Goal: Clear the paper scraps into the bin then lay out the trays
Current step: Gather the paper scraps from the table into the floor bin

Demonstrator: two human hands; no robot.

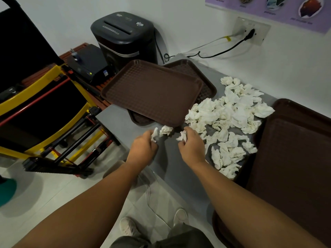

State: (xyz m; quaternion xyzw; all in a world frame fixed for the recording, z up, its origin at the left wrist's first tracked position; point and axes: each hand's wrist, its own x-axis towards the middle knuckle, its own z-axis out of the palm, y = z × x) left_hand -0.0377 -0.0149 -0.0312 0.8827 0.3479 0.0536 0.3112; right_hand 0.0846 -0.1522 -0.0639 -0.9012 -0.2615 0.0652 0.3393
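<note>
White paper scraps (231, 115); brown waffle-textured trays (152, 92); grey table (179, 169)

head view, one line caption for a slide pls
Both hands, left and right, pick crumpled paper scraps off a grey table beside brown trays.

A black paper shredder (123, 37) stands against the white wall, its feed slot on top. Just left of the shredder, touching its base, sits a low black device (89, 63) with a small lit indicator; it rests on a reddish slatted bench (78, 47). Further left of the shredder is a yellow-and-black folding frame (46, 104) with red bars, standing on the pale tiled floor (44, 194). Right of the shredder a black cable (223, 51) runs along the wall to a plug in a wall socket (250, 31) — above that hangs a purple poster (286, 9) with small pictures.
</note>
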